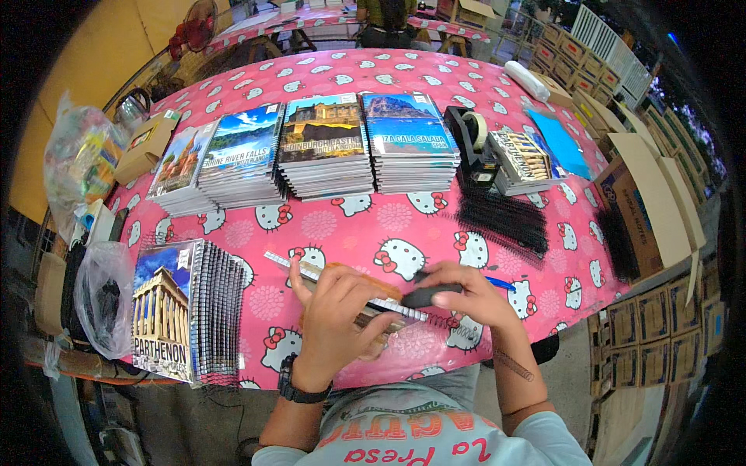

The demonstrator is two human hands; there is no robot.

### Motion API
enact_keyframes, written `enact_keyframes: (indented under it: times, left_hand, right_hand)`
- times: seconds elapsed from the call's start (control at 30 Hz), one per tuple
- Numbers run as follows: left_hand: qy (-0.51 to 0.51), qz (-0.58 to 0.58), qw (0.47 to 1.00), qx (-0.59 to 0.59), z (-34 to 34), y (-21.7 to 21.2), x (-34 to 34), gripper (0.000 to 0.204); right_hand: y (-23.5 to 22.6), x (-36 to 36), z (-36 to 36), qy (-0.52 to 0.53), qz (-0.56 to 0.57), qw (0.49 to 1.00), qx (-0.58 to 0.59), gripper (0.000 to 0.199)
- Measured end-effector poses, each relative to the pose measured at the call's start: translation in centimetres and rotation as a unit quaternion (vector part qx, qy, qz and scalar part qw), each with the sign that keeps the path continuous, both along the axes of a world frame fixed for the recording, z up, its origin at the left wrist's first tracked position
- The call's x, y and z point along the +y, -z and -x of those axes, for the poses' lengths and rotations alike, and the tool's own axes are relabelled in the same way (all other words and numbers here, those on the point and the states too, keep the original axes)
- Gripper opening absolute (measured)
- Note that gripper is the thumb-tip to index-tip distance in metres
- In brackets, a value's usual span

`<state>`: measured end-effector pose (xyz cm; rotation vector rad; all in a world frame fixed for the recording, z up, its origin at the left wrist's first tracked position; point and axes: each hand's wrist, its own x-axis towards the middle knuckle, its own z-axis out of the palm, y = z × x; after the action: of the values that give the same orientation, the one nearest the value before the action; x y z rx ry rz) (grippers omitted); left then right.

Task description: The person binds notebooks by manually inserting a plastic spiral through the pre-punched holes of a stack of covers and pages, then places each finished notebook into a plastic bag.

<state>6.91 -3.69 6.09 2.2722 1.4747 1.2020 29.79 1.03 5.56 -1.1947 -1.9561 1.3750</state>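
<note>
Pink cloth printed with white cats is covering the table (266, 303), and at the middle of its near edge a thin, white-edged notebook (399, 309) is lying slantwise between the hands. The left hand (338, 307) is grasping the notebook; the right hand's (470, 291) grip is closing round a dark grey, block-like object (426, 298) beside it. A thin wire spiral coil (460, 323) is sticking out past the notebook's right end, so this binding is seemingly under way, unfinished. At the near left corner, temple-covered notebooks (162, 311) are showing coiled spines, apparently done. Toward the right edge, a smaller temple-covered stack (524, 163) and a heap of loose black coils (501, 225) are probably waiting. Farther back, four tall stacks with scenic covers (326, 167) are standing; whether they are bound, I cannot tell.
</note>
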Motion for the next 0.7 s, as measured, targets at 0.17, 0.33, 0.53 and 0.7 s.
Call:
enact_keyframes:
  times: [0.17, 0.33, 0.53, 0.7]
  left_hand:
    - [-0.005, 0.016, 1.0, 0.002, 0.3, -0.1, 0.0, 0.026]
    - [-0.015, 0.016, 1.0, 0.002, 0.3, -0.2, 0.0, 0.043]
    - [-0.013, 0.019, 1.0, 0.004, 0.5, -0.2, -0.4, 0.065]
    - [0.003, 0.02, 1.0, 0.001, 0.7, 0.4, 0.0, 0.084]
  right_hand:
    - [-1.8, -0.3, 0.2, -0.133, -0.026, 0.945, 0.297, 0.048]
    - [-1.9, 0.6, -0.1, -0.09, -0.049, 0.982, 0.161, 0.055]
    - [-2.8, 1.7, 0.9, -0.056, -0.079, 0.994, -0.045, 0.053]
    - [-2.8, 1.8, 2.3, -0.093, -0.102, 0.988, -0.066, 0.052]
